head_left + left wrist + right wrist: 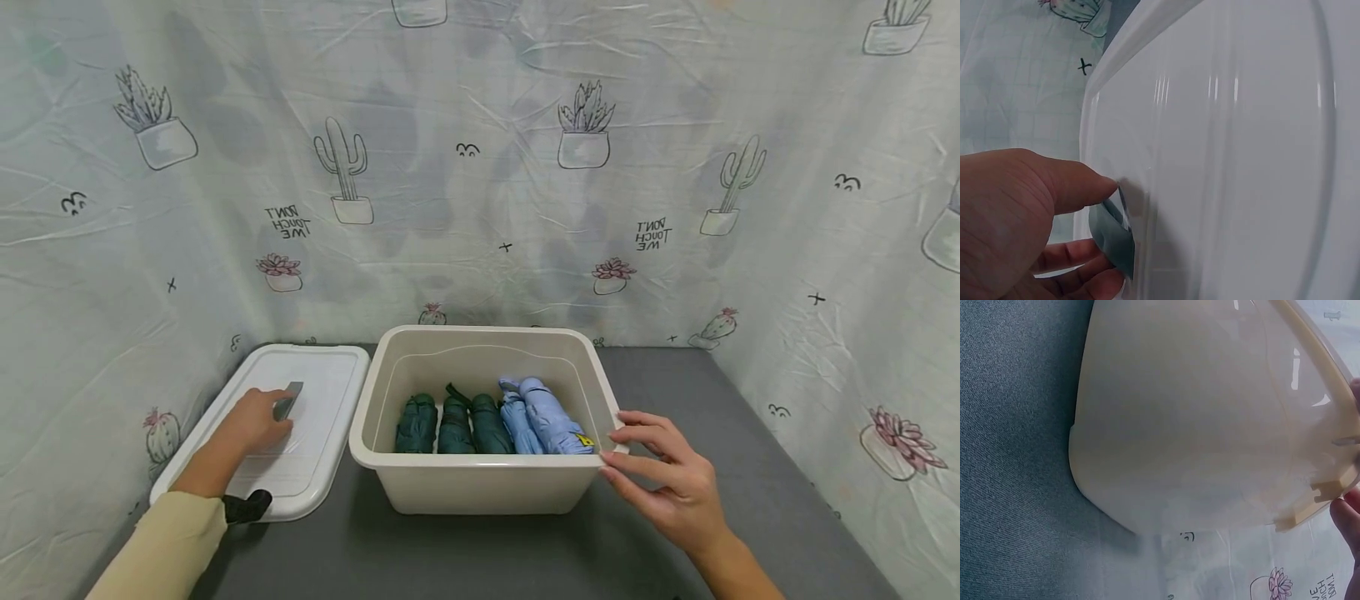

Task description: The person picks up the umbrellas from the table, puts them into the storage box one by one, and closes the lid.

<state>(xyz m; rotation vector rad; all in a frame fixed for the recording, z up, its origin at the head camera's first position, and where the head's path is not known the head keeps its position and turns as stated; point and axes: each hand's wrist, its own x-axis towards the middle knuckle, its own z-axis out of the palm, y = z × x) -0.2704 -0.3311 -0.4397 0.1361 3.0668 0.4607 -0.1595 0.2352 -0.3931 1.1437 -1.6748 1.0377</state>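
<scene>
- Left hand (251,421) pinches grey handle (287,402) of white lid (315,433), lying flat on surface (675,392).
- Right hand (667,479), fingers extended, touches beige bin (480,479) at its right rim corner.
- Bin holds folded umbrellas (487,421).

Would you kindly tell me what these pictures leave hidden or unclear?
- Grey clip on white plastic lid: partly hidden by left hand, both views.
- Folded umbrellas: lower ends behind beige plastic bin wall, head view.
- Right hand: cut off, wrist view.
</scene>
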